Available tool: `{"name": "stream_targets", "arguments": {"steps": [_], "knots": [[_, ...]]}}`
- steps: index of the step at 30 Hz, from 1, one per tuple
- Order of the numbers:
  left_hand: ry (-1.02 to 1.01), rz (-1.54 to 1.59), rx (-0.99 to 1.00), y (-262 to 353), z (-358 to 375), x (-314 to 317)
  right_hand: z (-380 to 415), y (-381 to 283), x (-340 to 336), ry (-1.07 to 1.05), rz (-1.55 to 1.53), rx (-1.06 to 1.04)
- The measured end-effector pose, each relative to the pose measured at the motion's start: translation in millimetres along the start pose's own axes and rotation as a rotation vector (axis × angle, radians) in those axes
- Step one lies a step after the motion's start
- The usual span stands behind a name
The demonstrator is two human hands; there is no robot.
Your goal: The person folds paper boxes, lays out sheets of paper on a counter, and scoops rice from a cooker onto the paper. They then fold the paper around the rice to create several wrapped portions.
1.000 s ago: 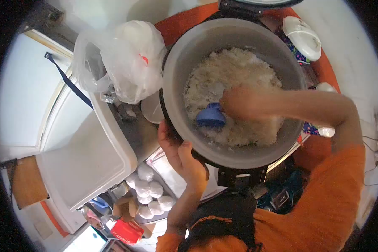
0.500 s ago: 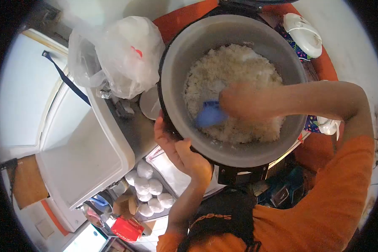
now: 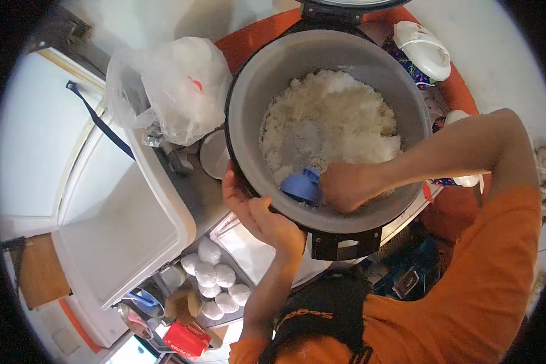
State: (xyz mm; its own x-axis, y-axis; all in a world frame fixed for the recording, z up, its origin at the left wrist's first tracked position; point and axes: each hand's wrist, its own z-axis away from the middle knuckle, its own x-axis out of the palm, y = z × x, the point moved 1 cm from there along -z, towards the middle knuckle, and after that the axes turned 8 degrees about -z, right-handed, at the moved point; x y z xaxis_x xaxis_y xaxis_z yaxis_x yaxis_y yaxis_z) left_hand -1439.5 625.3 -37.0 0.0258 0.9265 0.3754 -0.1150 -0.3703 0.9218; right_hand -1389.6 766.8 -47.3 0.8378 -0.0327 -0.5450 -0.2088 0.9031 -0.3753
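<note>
A large grey pot [image 3: 249, 91] with a black rim and handle holds white rice [image 3: 340, 115]. My right hand [image 3: 350, 187] reaches in from the right, its fingers wrapped round the handle of a blue scoop [image 3: 301, 185]. The scoop's bowl lies against the rice near the pot's lower left wall. With fingers and thumb on either side of the pot's lower left rim, my left hand [image 3: 258, 215] grips the edge.
Left of the pot are clear plastic bags [image 3: 185, 91], a round lid or bowl [image 3: 215, 155] and an open white cooler box [image 3: 124, 242]. Several white wrapped balls [image 3: 215, 276] lie below, near a red box [image 3: 187, 338]. White-lidded containers [image 3: 428, 51] stand at the right.
My right hand and the blue scoop have moved down and toward the pot's near wall. The pot sits slightly further left in view. My left hand still grips the rim.
</note>
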Motion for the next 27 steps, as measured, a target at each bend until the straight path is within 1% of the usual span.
{"name": "stream_targets", "arguments": {"steps": [1,4,6,8,9,11,13,16,18,20,22,23,24,26,27], "knots": [[-0.014,-0.03,0.008,0.7,-0.6,-2.2,7.6,-7.2,-8.9,-0.082,-0.018,0.021],[0.002,-0.074,-0.027,0.9,0.1,-4.5,36.1,5.5,-26.7,0.01,-0.516,0.276],[0.008,-0.04,-0.049,-0.8,-1.4,-5.8,35.1,17.2,-28.1,0.245,-0.376,0.288],[0.006,-0.006,-0.074,1.0,0.0,-2.4,24.1,35.8,-26.6,0.257,-0.285,0.266],[0.012,0.012,-0.089,4.5,1.3,1.0,5.6,48.1,-28.8,0.145,-0.256,0.234],[-0.002,0.04,-0.079,3.7,-1.5,2.7,-17.8,54.1,-28.1,0.027,-0.15,0.126],[-0.038,0.054,-0.043,-2.4,-3.8,-4.1,-20.7,21.1,-33.5,0.001,-0.001,-0.025],[-0.011,0.057,-0.025,-6.6,-6.1,-5.1,-6.8,-0.4,-13.0,0.013,-0.153,0.167],[-0.023,0.079,-0.027,-8.8,-4.4,-7.0,13.2,-7.2,-2.6,0.117,-0.276,0.079],[-0.072,0.111,-0.016,-13.5,-9.1,-11.2,40.2,-11.9,2.0,0.285,-0.338,0.069],[-0.096,-0.05,0.05,-20.7,-12.2,-20.5,76.6,-16.6,-0.8,0.49,-0.316,0.123],[-0.112,-0.136,0.079,-18.1,-11.2,-25.5,95.1,-22.2,-2.4,0.549,-0.603,0.166],[-0.168,-0.063,0.068,-11.5,-6.8,-29.0,115.4,-27.7,-4.8,0.598,-0.887,0.211],[-0.201,-0.165,0.198,1.6,6.6,-52.6,154.4,-37.2,1.6,0.62,-1.259,0.284],[-0.216,-0.22,0.262,5.6,14.2,-72.3,172.0,-44.1,11.8,0.593,-1.349,0.307]]}}
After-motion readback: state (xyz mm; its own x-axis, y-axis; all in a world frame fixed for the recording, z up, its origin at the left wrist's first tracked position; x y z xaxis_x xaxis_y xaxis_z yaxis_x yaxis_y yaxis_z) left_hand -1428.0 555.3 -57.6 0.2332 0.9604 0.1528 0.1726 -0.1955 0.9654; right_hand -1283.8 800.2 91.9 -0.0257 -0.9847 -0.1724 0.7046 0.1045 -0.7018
